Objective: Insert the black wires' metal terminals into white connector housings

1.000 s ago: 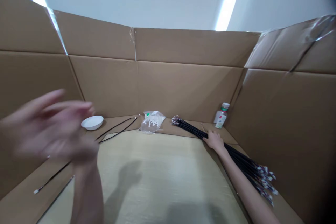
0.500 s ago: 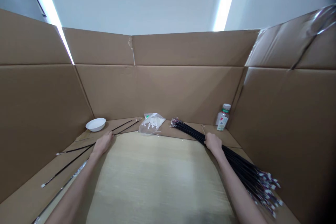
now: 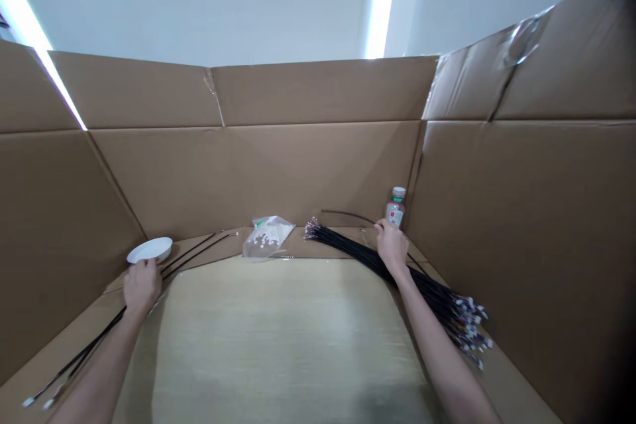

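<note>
Two hands, one cable bundle, two loose cables, one bowl, one bag, one bottle.
Right hand (image 3: 392,246) closed in a grip on a single black cable (image 3: 348,214) lifted above the bundle (image 3: 422,285); left hand (image 3: 141,285) resting on the two loose cables (image 3: 193,253) beside the white bowl (image 3: 150,250), grip unclear; clear bag (image 3: 265,236) holding small white pieces; bottle (image 3: 396,207) in the corner.

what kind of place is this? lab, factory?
Probably a makeshift cable-assembly bench, walled in by taped cardboard panels. A big bundle of black cables with connector ends lies under the right hand, and a bag of small white parts and a white bowl sit nearby.
</note>
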Demonstrator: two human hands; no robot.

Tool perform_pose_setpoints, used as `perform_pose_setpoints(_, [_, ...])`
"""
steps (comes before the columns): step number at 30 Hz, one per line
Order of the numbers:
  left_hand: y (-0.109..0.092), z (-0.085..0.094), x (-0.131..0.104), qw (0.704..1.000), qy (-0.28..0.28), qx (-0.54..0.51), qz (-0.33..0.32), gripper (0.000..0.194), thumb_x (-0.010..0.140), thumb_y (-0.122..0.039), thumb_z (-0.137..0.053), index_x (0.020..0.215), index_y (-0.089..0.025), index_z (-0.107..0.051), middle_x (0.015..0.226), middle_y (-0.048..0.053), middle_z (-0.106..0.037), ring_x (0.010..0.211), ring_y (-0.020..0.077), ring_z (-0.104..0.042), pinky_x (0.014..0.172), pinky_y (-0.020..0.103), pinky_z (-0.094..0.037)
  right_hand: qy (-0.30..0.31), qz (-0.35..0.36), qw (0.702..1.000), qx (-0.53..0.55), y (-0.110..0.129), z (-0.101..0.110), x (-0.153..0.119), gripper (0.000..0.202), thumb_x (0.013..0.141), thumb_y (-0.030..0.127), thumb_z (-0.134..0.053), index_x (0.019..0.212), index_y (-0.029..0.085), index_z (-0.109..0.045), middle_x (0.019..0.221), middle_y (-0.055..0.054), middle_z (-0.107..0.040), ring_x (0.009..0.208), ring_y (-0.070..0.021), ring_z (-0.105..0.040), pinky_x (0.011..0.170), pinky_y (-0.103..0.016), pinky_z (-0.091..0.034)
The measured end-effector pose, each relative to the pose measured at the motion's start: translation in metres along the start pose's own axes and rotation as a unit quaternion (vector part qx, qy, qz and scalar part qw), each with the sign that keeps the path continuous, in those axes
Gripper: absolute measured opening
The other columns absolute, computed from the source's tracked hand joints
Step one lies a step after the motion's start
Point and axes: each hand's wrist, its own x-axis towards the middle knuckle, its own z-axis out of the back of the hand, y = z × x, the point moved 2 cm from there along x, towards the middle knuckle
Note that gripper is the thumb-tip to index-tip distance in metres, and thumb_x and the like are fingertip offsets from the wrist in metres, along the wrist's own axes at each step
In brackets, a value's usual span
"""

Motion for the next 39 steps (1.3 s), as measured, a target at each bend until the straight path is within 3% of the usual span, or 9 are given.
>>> perform_pose_setpoints(4, [-0.032,-0.011,0.009,0.997,-0.081,-0.007,0.002,0.018,0.097,-0.016,-0.057,0.113,-0.012,-0.064,0.117,0.011,-0.064,0.116,0.0281,-0.060,0.104,0.051,-0.046,-0.078,0.009,0.995,0.056,0.004,0.023,0.001,0.029,0.110,0.030,-0.042,0.120,0.016,-0.065,0.106,-0.007,-0.069,0.082,-0.0182,-0.062,0.072,-0.030,-0.043])
perform_pose_setpoints(8, [-0.107,-0.026,0.023,0.990,-0.126,-0.051,-0.028,0.033,0.104,-0.018,-0.045,0.136,-0.012,-0.054,0.146,0.016,-0.052,0.139,0.0302,-0.046,0.115,0.053,-0.038,-0.100,0.031,0.990,0.096,0.009,0.040,-0.002,0.030,0.108,0.029,-0.040,0.115,0.018,-0.067,0.091,-0.008,-0.068,0.069,-0.0188,-0.054,0.061,-0.029,-0.026])
perform_pose_setpoints(11, [-0.165,-0.045,0.024,0.992,-0.052,-0.079,-0.088,0.030,0.105,-0.028,-0.052,0.131,-0.013,-0.059,0.138,0.013,-0.059,0.129,0.0279,-0.056,0.109,0.050,-0.046,-0.092,0.070,0.985,0.126,0.014,0.051,-0.008,0.029,0.106,0.028,-0.039,0.109,0.019,-0.067,0.084,-0.008,-0.066,0.065,-0.0200,-0.051,0.061,-0.030,-0.022])
perform_pose_setpoints(15, [-0.214,-0.078,0.012,0.977,0.145,-0.061,-0.147,0.028,0.102,-0.036,-0.062,0.120,-0.015,-0.066,0.117,0.009,-0.069,0.102,0.0214,-0.068,0.091,0.041,-0.058,-0.053,0.135,0.974,0.175,0.021,0.068,-0.022,0.030,0.104,0.033,-0.038,0.095,0.020,-0.063,0.076,-0.006,-0.060,0.063,-0.0205,-0.049,0.063,-0.030,-0.026])
perform_pose_setpoints(20, [-0.230,-0.119,-0.008,0.949,0.290,0.026,-0.119,0.031,0.100,-0.035,-0.067,0.122,-0.013,-0.066,0.118,0.010,-0.068,0.103,0.0226,-0.069,0.089,0.042,-0.060,0.051,0.212,0.942,0.255,0.031,0.094,-0.039,0.039,0.106,0.048,-0.036,0.086,0.021,-0.057,0.069,-0.001,-0.052,0.063,-0.0184,-0.047,0.065,-0.029,-0.033])
perform_pose_setpoints(24, [-0.234,-0.139,-0.021,0.940,0.316,0.076,-0.099,0.033,0.100,-0.035,-0.066,0.125,-0.013,-0.065,0.124,0.012,-0.067,0.109,0.0244,-0.068,0.093,0.045,-0.059,0.162,0.253,0.903,0.307,0.035,0.112,-0.048,0.044,0.107,0.053,-0.039,0.083,0.021,-0.057,0.064,0.002,-0.050,0.062,-0.0168,-0.048,0.066,-0.029,-0.037])
perform_pose_setpoints(27, [-0.238,-0.144,-0.025,0.940,0.314,0.094,-0.093,0.034,0.101,-0.036,-0.065,0.126,-0.014,-0.065,0.126,0.012,-0.066,0.112,0.0253,-0.067,0.096,0.047,-0.058,0.204,0.254,0.883,0.337,0.032,0.122,-0.051,0.043,0.107,0.054,-0.043,0.086,0.020,-0.059,0.067,0.001,-0.053,0.066,-0.0162,-0.049,0.069,-0.029,-0.039])
perform_pose_setpoints(34, [-0.253,-0.120,-0.028,0.947,0.302,0.073,-0.083,0.035,0.101,-0.037,-0.064,0.126,-0.014,-0.064,0.125,0.012,-0.066,0.111,0.0252,-0.066,0.096,0.047,-0.057,0.248,0.213,0.855,0.403,0.012,0.129,-0.048,0.048,0.105,0.062,-0.046,0.086,0.019,-0.057,0.061,0.002,-0.047,0.057,-0.0132,-0.040,0.057,-0.028,-0.031])
perform_pose_setpoints(39, [-0.272,-0.077,-0.030,0.953,0.297,-0.009,-0.063,0.032,0.100,-0.036,-0.066,0.122,-0.013,-0.065,0.120,0.011,-0.067,0.107,0.0242,-0.068,0.093,0.046,-0.058,0.278,0.203,0.837,0.427,0.003,0.129,-0.045,0.050,0.103,0.063,-0.051,0.081,0.018,-0.056,0.057,0.003,-0.042,0.054,-0.0118,-0.033,0.054,-0.028,-0.025])
